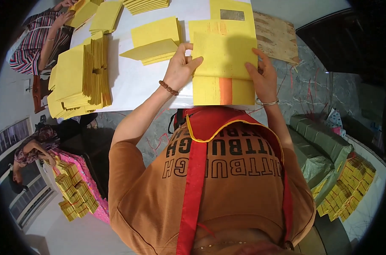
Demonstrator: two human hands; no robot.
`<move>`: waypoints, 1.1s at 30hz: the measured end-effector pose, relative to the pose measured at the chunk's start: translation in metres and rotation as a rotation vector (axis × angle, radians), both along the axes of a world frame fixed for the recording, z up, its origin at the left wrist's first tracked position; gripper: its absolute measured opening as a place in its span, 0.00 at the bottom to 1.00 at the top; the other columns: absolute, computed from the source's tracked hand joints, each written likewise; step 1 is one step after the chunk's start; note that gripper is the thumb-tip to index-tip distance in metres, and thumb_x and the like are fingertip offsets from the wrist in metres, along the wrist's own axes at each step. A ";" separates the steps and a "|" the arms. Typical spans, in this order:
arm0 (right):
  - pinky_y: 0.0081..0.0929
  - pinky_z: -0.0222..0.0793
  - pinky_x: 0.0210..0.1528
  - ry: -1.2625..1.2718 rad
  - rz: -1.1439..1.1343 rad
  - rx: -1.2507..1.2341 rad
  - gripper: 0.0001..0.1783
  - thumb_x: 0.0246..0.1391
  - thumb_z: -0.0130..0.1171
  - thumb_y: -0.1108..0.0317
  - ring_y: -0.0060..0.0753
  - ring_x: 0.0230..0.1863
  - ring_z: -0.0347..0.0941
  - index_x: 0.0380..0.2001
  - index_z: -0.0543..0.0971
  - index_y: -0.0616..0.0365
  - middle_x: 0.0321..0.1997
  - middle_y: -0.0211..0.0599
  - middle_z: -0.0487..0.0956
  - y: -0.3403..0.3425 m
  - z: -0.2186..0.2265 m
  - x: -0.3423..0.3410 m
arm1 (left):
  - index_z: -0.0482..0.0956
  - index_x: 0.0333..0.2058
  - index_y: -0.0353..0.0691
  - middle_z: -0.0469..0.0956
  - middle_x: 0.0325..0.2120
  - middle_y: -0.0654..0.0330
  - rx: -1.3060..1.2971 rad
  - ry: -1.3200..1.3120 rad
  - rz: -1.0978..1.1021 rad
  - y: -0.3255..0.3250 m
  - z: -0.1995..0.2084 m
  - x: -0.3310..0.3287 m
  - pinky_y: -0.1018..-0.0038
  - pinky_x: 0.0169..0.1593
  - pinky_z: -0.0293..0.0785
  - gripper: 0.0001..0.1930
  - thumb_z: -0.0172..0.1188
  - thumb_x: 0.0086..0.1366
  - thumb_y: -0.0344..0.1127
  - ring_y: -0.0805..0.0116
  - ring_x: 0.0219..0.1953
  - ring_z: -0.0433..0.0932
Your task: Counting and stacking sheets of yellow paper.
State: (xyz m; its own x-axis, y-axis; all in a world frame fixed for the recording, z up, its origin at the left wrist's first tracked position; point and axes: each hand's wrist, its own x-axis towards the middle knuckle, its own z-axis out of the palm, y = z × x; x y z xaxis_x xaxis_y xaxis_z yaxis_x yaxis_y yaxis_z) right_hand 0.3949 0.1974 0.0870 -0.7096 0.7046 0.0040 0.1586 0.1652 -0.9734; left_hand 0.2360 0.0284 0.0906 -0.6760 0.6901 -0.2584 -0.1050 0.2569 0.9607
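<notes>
A yellow paper sheet (222, 55) lies in front of me at the table's near edge. Across its lower part runs a crease, below which an orange stripe (225, 91) shows on the paper. My left hand (181, 68) pinches the sheet's left edge, thumb on top. On the opposite side, my right hand (263, 75) grips the right edge, also with its thumb on top. Another yellow paper (236, 6) with a dark rectangular patch lies partly under the sheet, farther back. Left of my left hand is a small pile of folded yellow papers (157, 34), one flap raised.
Thick stacks of yellow paper (74, 72) stand at the white table's (125, 80) left side. Beside its right edge is a wooden board (276, 38). A co-worker's hand (64, 18) handles paper at the far left. Tied yellow bundles (348, 187) sit at the lower right.
</notes>
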 end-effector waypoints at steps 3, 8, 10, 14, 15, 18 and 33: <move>0.16 0.54 0.20 -0.103 0.033 0.046 0.21 0.48 0.57 0.73 0.12 0.18 0.56 0.48 0.71 0.59 0.16 0.24 0.67 0.002 0.002 0.000 | 0.57 0.53 0.35 0.62 0.11 0.70 0.059 0.042 0.009 0.000 -0.001 0.000 0.78 0.19 0.56 0.26 0.57 0.58 0.30 0.79 0.14 0.60; 0.16 0.57 0.22 -0.053 -0.001 -0.028 0.20 0.48 0.58 0.72 0.12 0.19 0.59 0.46 0.72 0.60 0.18 0.26 0.70 0.003 -0.005 -0.001 | 0.65 0.52 0.41 0.71 0.26 0.60 -0.103 0.789 -0.052 -0.006 0.020 0.007 0.73 0.32 0.63 0.25 0.60 0.55 0.34 0.70 0.28 0.68; 0.16 0.59 0.23 -0.071 0.002 0.009 0.19 0.48 0.57 0.72 0.13 0.20 0.61 0.46 0.73 0.60 0.19 0.27 0.72 0.006 -0.005 0.000 | 0.68 0.51 0.42 0.73 0.35 0.56 -0.127 1.313 -0.080 -0.005 0.026 0.010 0.71 0.38 0.65 0.23 0.60 0.55 0.35 0.66 0.35 0.70; 0.18 0.62 0.23 -0.015 -0.012 0.009 0.19 0.47 0.57 0.71 0.17 0.21 0.67 0.45 0.73 0.60 0.21 0.32 0.76 0.004 -0.007 -0.003 | 0.71 0.48 0.43 0.70 0.47 0.60 -0.046 1.415 -0.442 0.001 0.018 0.020 0.68 0.45 0.64 0.22 0.59 0.53 0.39 0.61 0.48 0.67; 0.18 0.62 0.23 -0.013 -0.009 0.009 0.19 0.47 0.57 0.71 0.17 0.21 0.67 0.45 0.73 0.60 0.21 0.32 0.76 0.005 -0.006 -0.003 | 0.71 0.48 0.43 0.70 0.47 0.60 -0.069 1.446 -0.466 0.001 0.013 0.019 0.69 0.44 0.64 0.22 0.59 0.53 0.39 0.62 0.48 0.67; 0.28 0.66 0.35 -0.269 0.047 0.175 0.22 0.46 0.59 0.66 0.26 0.31 0.72 0.47 0.73 0.58 0.34 0.38 0.78 0.001 0.008 0.004 | 0.71 0.49 0.43 0.70 0.46 0.60 -0.107 1.504 -0.511 0.001 0.010 0.016 0.70 0.43 0.65 0.22 0.58 0.54 0.40 0.63 0.46 0.68; 0.64 0.26 0.61 -0.464 0.483 0.960 0.37 0.53 0.43 0.44 0.47 0.69 0.39 0.62 0.56 0.53 0.67 0.40 0.51 -0.030 0.007 0.020 | 0.71 0.45 0.30 0.72 0.36 0.50 -0.284 1.941 -0.606 0.016 0.014 0.032 0.76 0.34 0.69 0.22 0.50 0.52 0.35 0.61 0.35 0.70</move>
State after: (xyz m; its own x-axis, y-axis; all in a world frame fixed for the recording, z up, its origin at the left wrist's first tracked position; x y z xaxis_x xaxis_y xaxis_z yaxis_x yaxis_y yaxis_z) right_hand 0.4144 0.1672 0.0944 -0.9759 0.2103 0.0582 0.1860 0.9413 -0.2818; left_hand 0.2685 0.0443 0.1042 0.1110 0.9629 0.2461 0.9257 -0.0101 -0.3782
